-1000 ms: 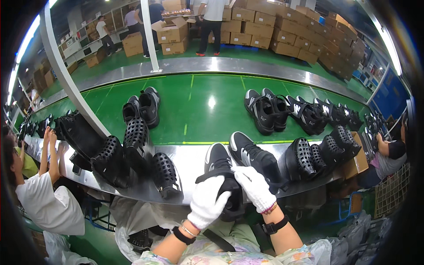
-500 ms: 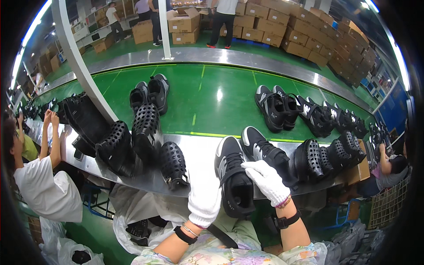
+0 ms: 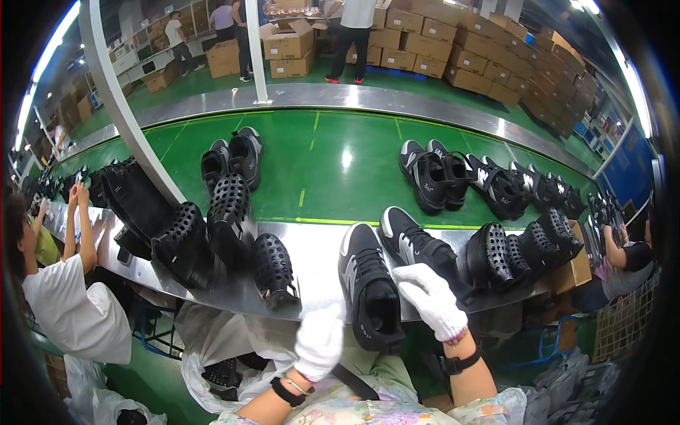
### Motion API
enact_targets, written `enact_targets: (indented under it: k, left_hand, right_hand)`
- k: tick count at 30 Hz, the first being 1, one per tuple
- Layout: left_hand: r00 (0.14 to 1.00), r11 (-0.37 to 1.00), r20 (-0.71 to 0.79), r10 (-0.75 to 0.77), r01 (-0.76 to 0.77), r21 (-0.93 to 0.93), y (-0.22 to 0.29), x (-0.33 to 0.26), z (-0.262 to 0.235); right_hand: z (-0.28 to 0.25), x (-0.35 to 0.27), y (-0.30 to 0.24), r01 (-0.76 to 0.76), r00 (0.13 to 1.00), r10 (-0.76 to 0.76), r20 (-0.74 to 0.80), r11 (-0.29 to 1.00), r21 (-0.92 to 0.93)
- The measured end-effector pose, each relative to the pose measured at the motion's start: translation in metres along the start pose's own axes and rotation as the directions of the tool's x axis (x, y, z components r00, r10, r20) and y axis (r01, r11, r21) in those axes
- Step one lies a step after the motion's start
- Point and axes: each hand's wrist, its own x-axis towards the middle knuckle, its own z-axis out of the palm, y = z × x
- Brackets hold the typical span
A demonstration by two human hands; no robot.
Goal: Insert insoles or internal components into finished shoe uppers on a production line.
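Note:
A black sneaker (image 3: 367, 283) with a grey toe and a strap across its laces stands on the metal ledge in front of me, heel toward me. Its mate (image 3: 416, 244) is just to the right and slightly farther away. My right hand (image 3: 432, 303), in a white knit glove, is close by the right side of the nearer sneaker, its fingers loosely bent with nothing seen in them. My left hand (image 3: 319, 343), also gloved, is off the sneaker at its lower left, near my lap; motion smears its fingers. A perforated black shoe last (image 3: 275, 269) lies left of the sneaker.
More lasts (image 3: 230, 209) crowd the ledge (image 3: 315, 258) at left; others (image 3: 499, 251) are at right. Finished sneakers (image 3: 428, 177) line the green belt (image 3: 319, 170). A white post (image 3: 127, 106) rises at left. Co-workers sit on both sides. An open white bag (image 3: 195, 361) holds lasts below.
My left hand has let go of the nearer sneaker and drawn down and left. My right hand has come off the strap to the sneaker's side. The view has shifted slightly.

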Motion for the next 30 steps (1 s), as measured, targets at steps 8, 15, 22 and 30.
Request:
enact_targets:
  k: [8, 15, 22, 30]
  left_hand:
    - [0.96, 0.994, 0.261, -0.104, 0.112, -0.017, 0.024, 0.045, 0.021]
    - [0.892, 0.961, 0.381, -0.246, 0.276, -0.027, 0.025, 0.055, 0.02]
    - [0.938, 0.984, 0.296, -0.179, 0.177, 0.034, 0.014, 0.058, 0.036]
    - [0.956, 0.984, 0.24, -0.167, 0.148, 0.098, -0.001, 0.082, 0.079]
  right_hand:
    - [0.018, 0.01, -0.031, 0.5, 0.834, -0.502, 0.229, 0.516, -0.695]
    - [-0.004, 0.019, -0.045, 0.546, 0.821, -0.534, 0.203, 0.627, -0.556]
    - [-0.087, -0.053, -0.033, 0.042, 0.999, -0.018, 0.042, 0.732, -0.681]
    - [-0.028, -0.011, -0.052, 0.138, 0.943, 0.153, 0.295, 0.628, -0.766]
